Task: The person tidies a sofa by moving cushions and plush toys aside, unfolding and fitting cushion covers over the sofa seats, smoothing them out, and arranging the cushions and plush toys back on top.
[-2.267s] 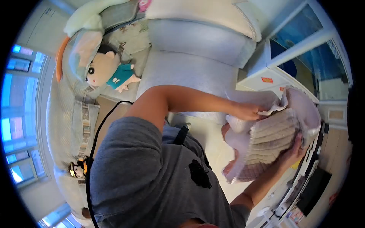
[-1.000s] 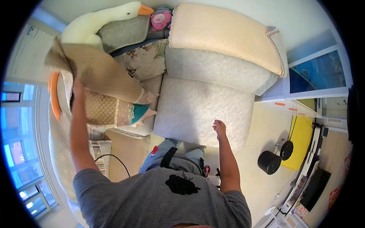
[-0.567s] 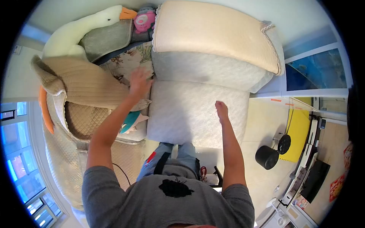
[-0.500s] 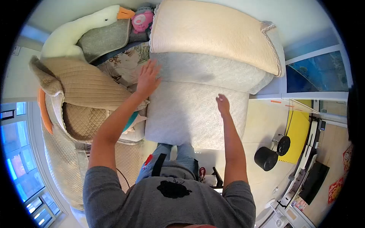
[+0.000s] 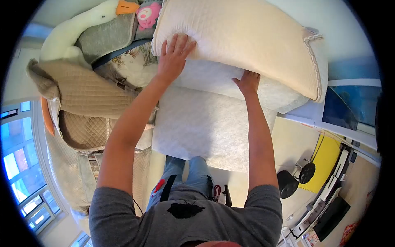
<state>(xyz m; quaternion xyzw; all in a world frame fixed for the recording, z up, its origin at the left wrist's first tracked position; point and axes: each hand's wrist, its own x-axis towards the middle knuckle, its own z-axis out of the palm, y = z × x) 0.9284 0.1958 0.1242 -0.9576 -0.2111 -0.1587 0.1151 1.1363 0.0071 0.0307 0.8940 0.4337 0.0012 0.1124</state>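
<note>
My left hand (image 5: 175, 57), fingers spread, lies over the lower left edge of the cream quilted cover (image 5: 242, 37) on the sofa's backrest. Farther right, my right hand (image 5: 248, 83) rests against the light grey backrest (image 5: 205, 76), its fingertips at the cover's lower edge, thumb apart. Neither hand has anything in its grasp. The pale grey seat (image 5: 201, 123) lies below both hands. A brown quilted cloth (image 5: 94, 92) is heaped at the left, against a white goose plush (image 5: 61, 41).
A pink plush (image 5: 148, 16) and a floral cushion (image 5: 138, 66) sit at the sofa's corner. Black round objects (image 5: 288, 184) stand on the floor at the right, near a yellow mat (image 5: 323, 164). A glass-fronted cabinet (image 5: 349, 107) is at the far right.
The brown cloth, earlier in my hands, now lies at the left. Both hands have moved up to the backrest; the right has opened from a loose fist.
</note>
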